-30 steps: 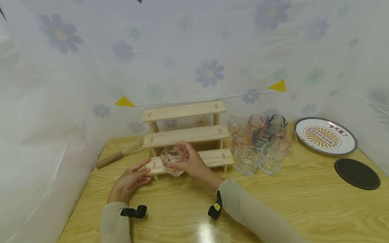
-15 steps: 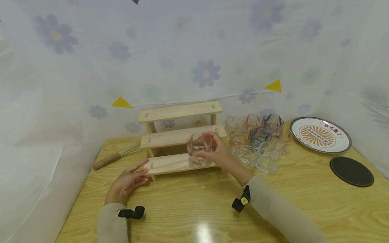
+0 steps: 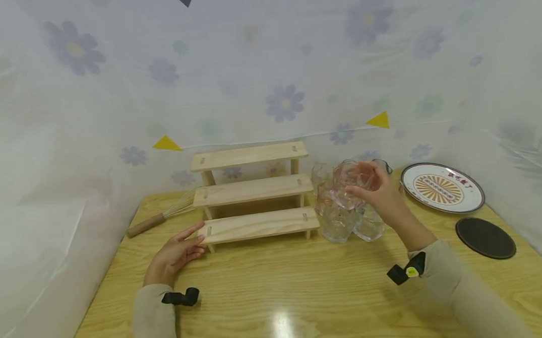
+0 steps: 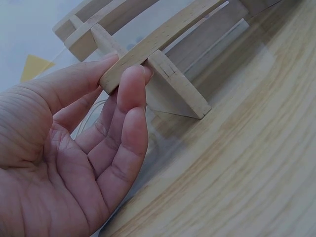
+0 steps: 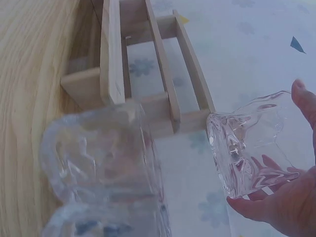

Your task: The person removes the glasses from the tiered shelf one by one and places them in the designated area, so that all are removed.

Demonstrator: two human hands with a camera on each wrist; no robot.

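A three-step wooden rack [image 3: 254, 190] stands on the table, its steps bare. At the left end of its lowest step, my left hand [image 3: 174, 254] pinches the board between thumb and fingers; the left wrist view shows the board's end [image 4: 116, 74] in that grip. My right hand [image 3: 383, 197] holds a pinkish clear glass [image 3: 346, 183] above the cluster of glasses. In the right wrist view this glass [image 5: 252, 148] is raised, with thumb and fingers around its side. Beneath it stand several glasses, including two clear ones [image 3: 339, 224] in front; the held glass and hand hide part of the cluster.
Left of the rack lies a whisk [image 3: 148, 225] with a wooden handle. A patterned plate [image 3: 442, 188] rests at the right rear, with a dark oval mat [image 3: 485, 238] in front of it. A flowered white curtain [image 3: 231, 90] closes off the back.
My right hand has carried the pinkish glass from over the lowest step, rightward to above the other glasses. My left hand has kept its grip on the step's end.
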